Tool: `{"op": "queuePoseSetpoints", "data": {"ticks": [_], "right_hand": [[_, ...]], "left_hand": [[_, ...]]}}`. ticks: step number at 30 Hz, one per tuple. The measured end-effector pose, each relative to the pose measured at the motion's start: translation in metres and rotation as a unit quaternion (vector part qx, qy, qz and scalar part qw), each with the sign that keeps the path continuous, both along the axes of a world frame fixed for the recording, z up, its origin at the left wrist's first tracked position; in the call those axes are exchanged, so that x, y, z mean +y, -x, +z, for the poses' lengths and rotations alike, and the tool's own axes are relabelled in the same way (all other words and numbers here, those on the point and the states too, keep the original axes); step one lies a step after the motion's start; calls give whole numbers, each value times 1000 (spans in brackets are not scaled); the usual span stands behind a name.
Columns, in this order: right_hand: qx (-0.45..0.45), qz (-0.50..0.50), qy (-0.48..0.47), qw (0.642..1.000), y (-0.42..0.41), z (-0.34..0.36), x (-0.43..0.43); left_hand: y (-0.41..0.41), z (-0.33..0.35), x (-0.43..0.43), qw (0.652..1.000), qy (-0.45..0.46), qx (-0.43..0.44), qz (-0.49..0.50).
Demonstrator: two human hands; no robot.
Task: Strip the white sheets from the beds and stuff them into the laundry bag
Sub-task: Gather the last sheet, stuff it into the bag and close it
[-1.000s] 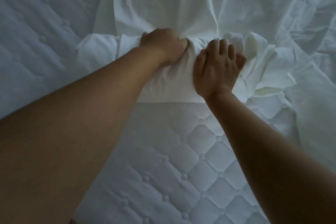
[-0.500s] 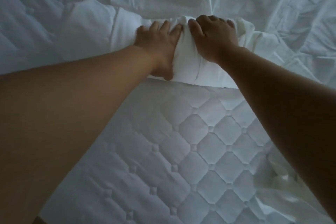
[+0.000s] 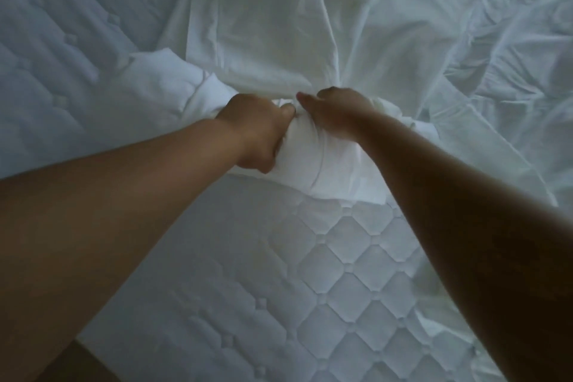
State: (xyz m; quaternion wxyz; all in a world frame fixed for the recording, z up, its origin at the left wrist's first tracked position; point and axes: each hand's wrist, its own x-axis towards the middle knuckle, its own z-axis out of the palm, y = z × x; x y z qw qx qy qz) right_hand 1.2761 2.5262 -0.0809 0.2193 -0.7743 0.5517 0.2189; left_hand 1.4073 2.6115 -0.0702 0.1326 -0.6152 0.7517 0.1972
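Observation:
A white sheet (image 3: pixel 279 25) lies crumpled across the far half of the quilted mattress (image 3: pixel 325 273). Its near edge is gathered into a thick roll (image 3: pixel 325 164) in the middle of the view. My left hand (image 3: pixel 257 133) is closed on the left side of that roll, fingers curled into the cloth. My right hand (image 3: pixel 338 115) grips the roll from the right, thumb pointing left and almost touching the left hand. More loose sheet trails down the right side (image 3: pixel 496 102). No laundry bag is in view.
Bare quilted mattress shows at the upper left (image 3: pixel 62 40) and all along the near side. A dark strip of floor or bed edge appears at the bottom left corner (image 3: pixel 80 363) and at the top right corner.
Both hands went from pressing flat on the bunched sheet to clenching it. The roll has grown thicker and the hands sit closer together.

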Motion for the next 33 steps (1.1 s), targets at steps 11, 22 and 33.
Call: {"op": "queuePoseSetpoints", "data": {"ticks": [11, 22, 33], "right_hand": [[-113, -81, 16, 990, 53, 22, 155], [-101, -48, 221, 969, 50, -4, 99], [-101, -90, 225, 965, 27, -9, -19]], "left_hand": [[10, 20, 46, 939, -331, 79, -46], [22, 21, -9, 998, 0, 55, 5], [19, -65, -85, 966, 120, 217, 71]]}}
